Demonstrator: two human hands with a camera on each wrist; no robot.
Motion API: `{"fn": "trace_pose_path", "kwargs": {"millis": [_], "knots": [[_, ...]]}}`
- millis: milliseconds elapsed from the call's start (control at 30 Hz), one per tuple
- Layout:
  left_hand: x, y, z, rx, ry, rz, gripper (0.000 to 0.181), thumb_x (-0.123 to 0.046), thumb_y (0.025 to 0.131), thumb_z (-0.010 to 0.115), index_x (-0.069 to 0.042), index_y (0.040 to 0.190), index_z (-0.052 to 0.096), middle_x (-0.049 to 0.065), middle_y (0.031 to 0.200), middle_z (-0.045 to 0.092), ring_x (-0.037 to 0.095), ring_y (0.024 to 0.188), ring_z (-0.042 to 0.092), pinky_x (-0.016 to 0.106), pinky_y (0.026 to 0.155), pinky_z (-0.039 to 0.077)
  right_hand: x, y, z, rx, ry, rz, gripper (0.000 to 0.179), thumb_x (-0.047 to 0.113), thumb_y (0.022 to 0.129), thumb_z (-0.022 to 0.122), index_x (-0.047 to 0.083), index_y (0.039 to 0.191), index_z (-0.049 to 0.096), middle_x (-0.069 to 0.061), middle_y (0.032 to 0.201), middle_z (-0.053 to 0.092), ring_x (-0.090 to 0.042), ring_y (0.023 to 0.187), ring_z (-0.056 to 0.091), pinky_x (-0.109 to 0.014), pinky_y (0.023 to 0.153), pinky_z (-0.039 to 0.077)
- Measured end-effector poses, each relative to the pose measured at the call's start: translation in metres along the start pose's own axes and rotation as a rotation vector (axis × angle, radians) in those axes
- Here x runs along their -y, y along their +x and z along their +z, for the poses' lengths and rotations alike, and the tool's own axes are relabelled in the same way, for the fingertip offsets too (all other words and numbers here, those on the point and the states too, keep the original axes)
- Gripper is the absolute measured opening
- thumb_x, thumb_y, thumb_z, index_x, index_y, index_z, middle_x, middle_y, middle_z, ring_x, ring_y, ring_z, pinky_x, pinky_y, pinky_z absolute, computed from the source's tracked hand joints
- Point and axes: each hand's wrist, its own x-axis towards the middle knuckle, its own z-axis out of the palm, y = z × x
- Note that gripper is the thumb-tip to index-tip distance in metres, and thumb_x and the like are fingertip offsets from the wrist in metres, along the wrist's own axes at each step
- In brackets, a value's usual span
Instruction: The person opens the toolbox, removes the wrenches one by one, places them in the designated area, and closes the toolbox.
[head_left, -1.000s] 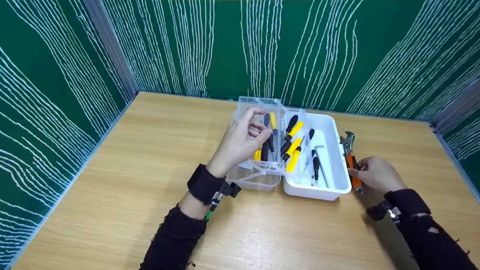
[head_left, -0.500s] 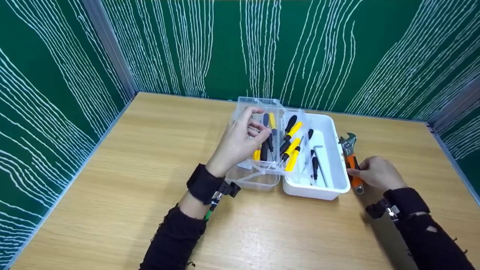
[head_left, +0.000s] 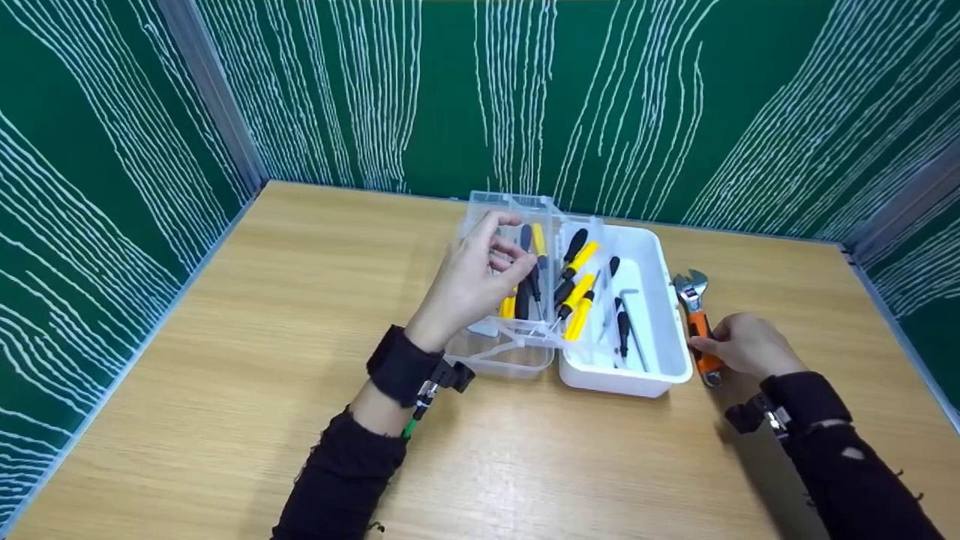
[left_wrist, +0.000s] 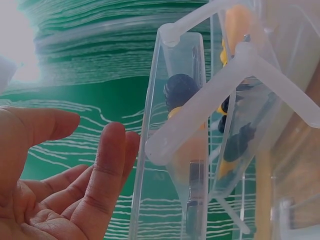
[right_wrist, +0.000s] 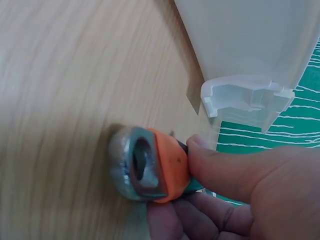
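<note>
An adjustable wrench with an orange and black handle lies along the right side of the white toolbox. My right hand pinches its handle between thumb and fingers. The right wrist view shows the metal end of the wrench with its hole, close over the table. My left hand hovers by the clear lid tray, fingers loosely bent and holding nothing. In the left wrist view, the fingers stand beside the clear plastic wall.
Several yellow and black screwdrivers lie in the opened box and its clear trays. A hex key rests in the white base. A latch juts from the box's side. Green walls with white lines border the wooden table.
The head view has shifted slightly. The wrench's head has come a little nearer to me beside the box, still in my right hand's grip. My left hand keeps its pose.
</note>
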Motion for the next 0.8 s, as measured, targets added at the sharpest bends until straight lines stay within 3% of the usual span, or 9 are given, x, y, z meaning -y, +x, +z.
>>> {"fn": "trace_pose_path", "kwargs": {"millis": [500, 800], "knots": [[0.002, -0.0001, 0.0, 0.001, -0.011, -0.001, 0.045, -0.021, 0.105, 0.071, -0.013, 0.146, 0.056, 0.008, 0.115, 0.076, 0.018, 0.096, 0.073, 0.024, 0.082, 0.065, 0.0019, -0.0008, -0.0031, 0.009, -0.015, -0.015, 0.05, 0.04, 0.105, 0.068, -0.01, 0.108, 0.069, -0.015, 0.089, 0.064, -0.026, 0.08, 0.055, -0.032, 0.067, 0.039], [0.0021, 0.0007, 0.0011, 0.011, -0.027, 0.0, 0.043, -0.02, 0.104, 0.072, -0.011, 0.144, 0.057, 0.009, 0.115, 0.076, 0.019, 0.094, 0.074, 0.026, 0.079, 0.065, 0.0023, -0.002, -0.0024, -0.014, 0.012, -0.014, 0.04, 0.036, 0.104, 0.071, -0.003, 0.097, 0.074, -0.008, 0.081, 0.065, -0.022, 0.072, 0.055, -0.029, 0.062, 0.038]]}}
